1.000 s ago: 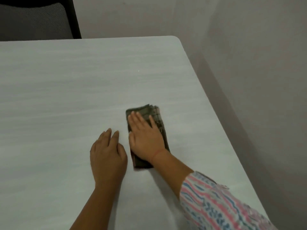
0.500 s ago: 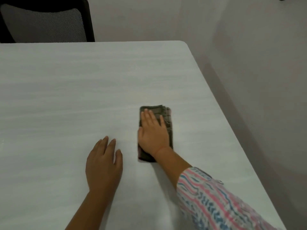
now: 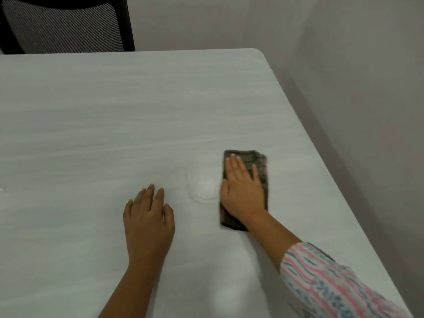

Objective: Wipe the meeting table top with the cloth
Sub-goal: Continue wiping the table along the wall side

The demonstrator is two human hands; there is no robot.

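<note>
Since a second ago the right hand [image 3: 243, 191] has carried the dark green, folded rectangular cloth [image 3: 259, 161] toward the table's right edge. The left hand [image 3: 148, 222], just beside it then, now sits well apart. A faint damp oval patch [image 3: 203, 184] shows on the top between them.

Nearest me, the pink, white and blue striped sleeve [image 3: 332, 283] comes in over the near right part of the pale grey, wood-grained meeting table top [image 3: 114, 122]. The left hand lies flat, palm down, fingers straight and loosely together, holding nothing; it looks like a brace.

Further in, the right hand lies flat on the cloth, fingers straight and close together, pressing down rather than gripping. The cloth's far end and right side show beyond the fingers, and its near end sticks out by the wrist. It lies nearer the right edge than the middle, and short of the edge itself.

To do this stroke well, I'd say, keep the palm's weight even so the folds don't ride up. Run on to the edge without tipping the cloth over it, then come back overlapping the damp patch. I can't tell whether the stretch up to the rounded far right corner has been wiped.

Beyond the far edge stands a black mesh-backed office chair [image 3: 64, 24].
</note>
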